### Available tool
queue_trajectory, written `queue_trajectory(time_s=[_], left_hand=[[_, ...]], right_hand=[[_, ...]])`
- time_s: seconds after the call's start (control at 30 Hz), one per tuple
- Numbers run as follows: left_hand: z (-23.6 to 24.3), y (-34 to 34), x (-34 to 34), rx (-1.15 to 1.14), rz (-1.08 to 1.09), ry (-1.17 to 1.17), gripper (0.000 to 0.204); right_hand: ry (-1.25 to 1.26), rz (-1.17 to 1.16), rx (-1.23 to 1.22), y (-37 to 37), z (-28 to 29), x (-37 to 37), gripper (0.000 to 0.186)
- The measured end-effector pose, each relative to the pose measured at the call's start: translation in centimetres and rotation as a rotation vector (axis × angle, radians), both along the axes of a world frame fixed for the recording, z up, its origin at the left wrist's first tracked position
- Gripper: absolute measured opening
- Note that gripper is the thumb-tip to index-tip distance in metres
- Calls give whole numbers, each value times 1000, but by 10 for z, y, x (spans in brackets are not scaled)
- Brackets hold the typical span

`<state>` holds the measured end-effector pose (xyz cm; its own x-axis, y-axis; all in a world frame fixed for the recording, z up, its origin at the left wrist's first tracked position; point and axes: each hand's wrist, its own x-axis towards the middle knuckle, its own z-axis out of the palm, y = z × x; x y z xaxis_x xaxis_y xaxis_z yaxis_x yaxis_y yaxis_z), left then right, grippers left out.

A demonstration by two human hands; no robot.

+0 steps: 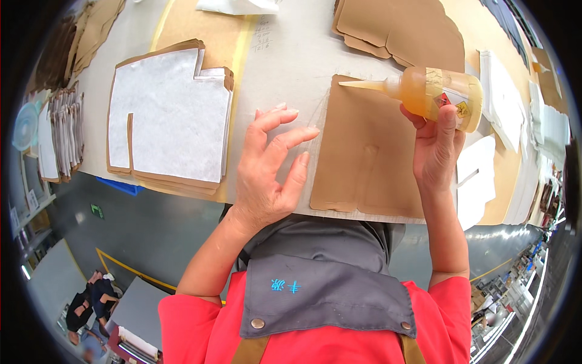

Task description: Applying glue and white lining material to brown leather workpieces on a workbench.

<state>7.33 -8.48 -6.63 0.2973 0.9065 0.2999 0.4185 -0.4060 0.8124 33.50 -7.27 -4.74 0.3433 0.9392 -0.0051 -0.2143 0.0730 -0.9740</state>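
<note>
My right hand (438, 142) grips a squeeze bottle (418, 91) of amber liquid, tipped on its side with its long thin nozzle pointing left. Beneath the nozzle lies a flat brown leather-like sheet (364, 158) on the table, near its front edge. My left hand (267, 161) hovers just left of that sheet, fingers spread and slightly bent, holding nothing. Further left rests a stack of white-faced pieces with brown edges (170, 121); the top one has a narrow slot and a notched corner.
More brown sheets (400, 30) lie at the far right of the table (285, 73). White cut pieces (476, 182) sit right of my right arm, with a white stack (503, 97) beyond. Upright pieces (60, 133) stand at the left end. Other people (91, 303) are away at lower left.
</note>
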Motion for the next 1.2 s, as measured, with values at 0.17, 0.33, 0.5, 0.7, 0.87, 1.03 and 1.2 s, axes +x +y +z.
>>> queue_trajectory(time_s=[0.17,0.33,0.5,0.7,0.87,1.03,1.2], left_hand=[[-1,0,0,-14,-8,-11,31],[-3,0,0,3,-10,-21,31],[-3,0,0,29,-5,-24,30],[-1,-1,2,41,3,-26,29],[-2,0,1,73,4,4,28],[-3,-2,0,80,8,8,27],[-5,-3,1,76,12,0,27]], right_hand=[[0,-5,-20,-1,2,0,47],[-23,33,-41,-16,5,0,45],[-82,111,-91,-41,0,6,51],[37,28,-163,-67,3,-3,49],[0,116,-78,-83,8,-14,66],[-103,180,-144,-104,12,-18,87],[-277,216,-158,-113,15,-22,105]])
